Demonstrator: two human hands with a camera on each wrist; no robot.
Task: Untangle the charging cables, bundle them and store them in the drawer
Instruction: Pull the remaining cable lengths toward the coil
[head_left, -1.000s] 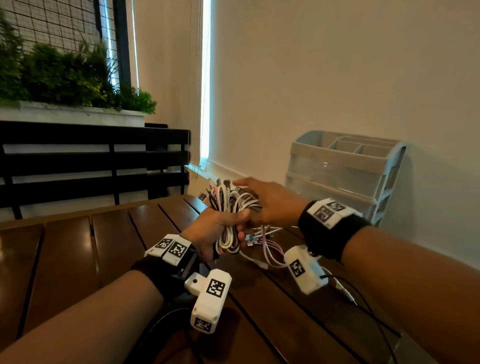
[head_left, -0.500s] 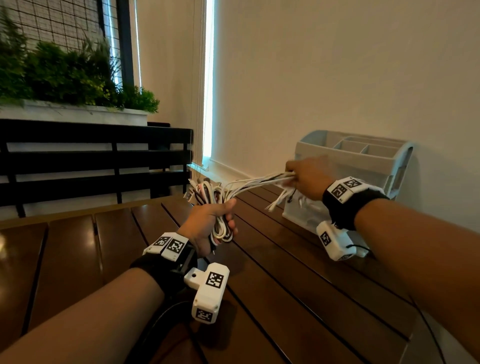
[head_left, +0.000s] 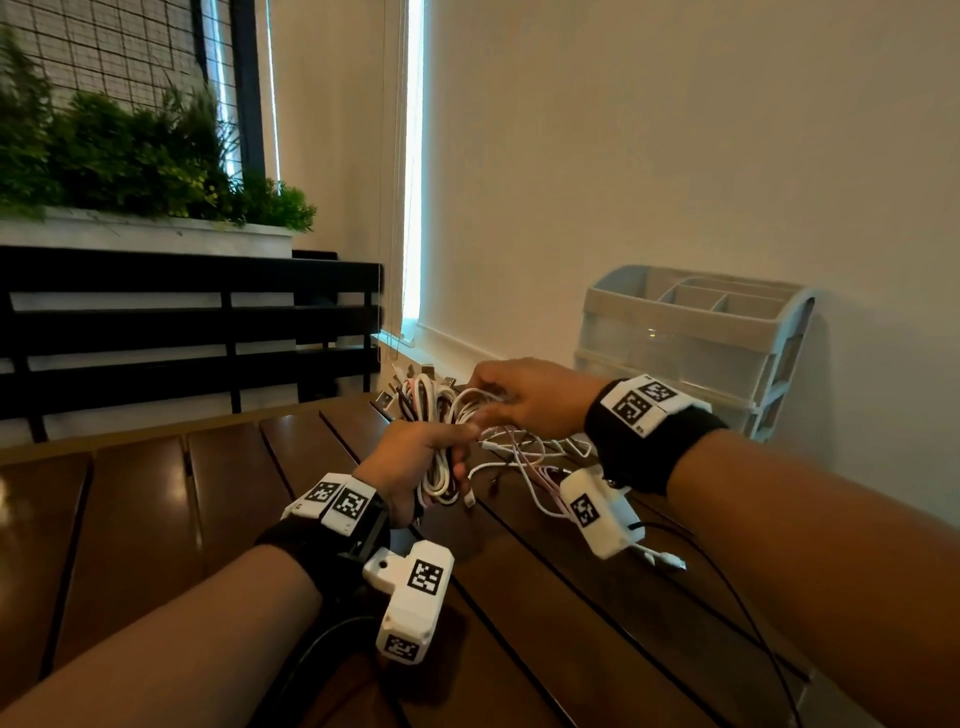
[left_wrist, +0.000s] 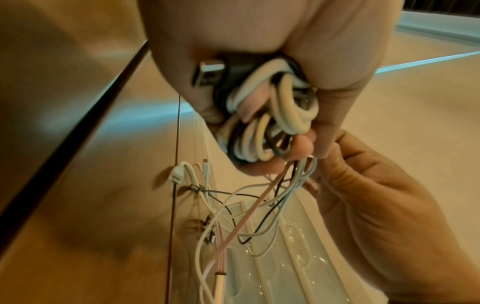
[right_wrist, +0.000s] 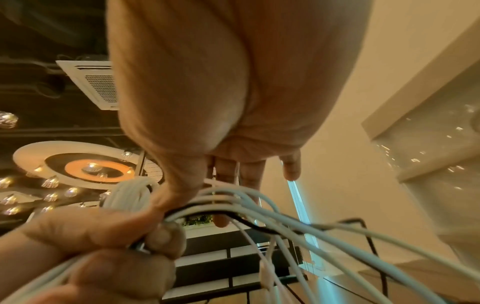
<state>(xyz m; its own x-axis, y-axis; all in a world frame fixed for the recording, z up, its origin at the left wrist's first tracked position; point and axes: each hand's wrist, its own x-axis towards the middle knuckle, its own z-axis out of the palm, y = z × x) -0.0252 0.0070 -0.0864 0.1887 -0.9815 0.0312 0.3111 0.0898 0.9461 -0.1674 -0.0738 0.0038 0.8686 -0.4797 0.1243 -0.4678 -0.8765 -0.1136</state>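
White, pink and black charging cables (head_left: 435, 441) sit coiled in a bundle inside the left hand (head_left: 410, 462), whose fingers wrap tightly round them above the dark wooden slatted table (head_left: 218, 499). Just to the right, the right hand (head_left: 524, 400) pinches several loose strands leading off the coil, its other fingers fairly straight. Loose cable ends (head_left: 524, 462) trail on the table below. Farther right, against the wall, stands the pale plastic drawer organizer (head_left: 691, 338).

Left hand (head_left: 410, 462) holds coiled cable bundle (head_left: 434, 415) in a closed grip above counter (head_left: 156, 499); right hand (head_left: 530, 397) pinches loose strands beside bundle, drawer organiser (head_left: 696, 343) behind.
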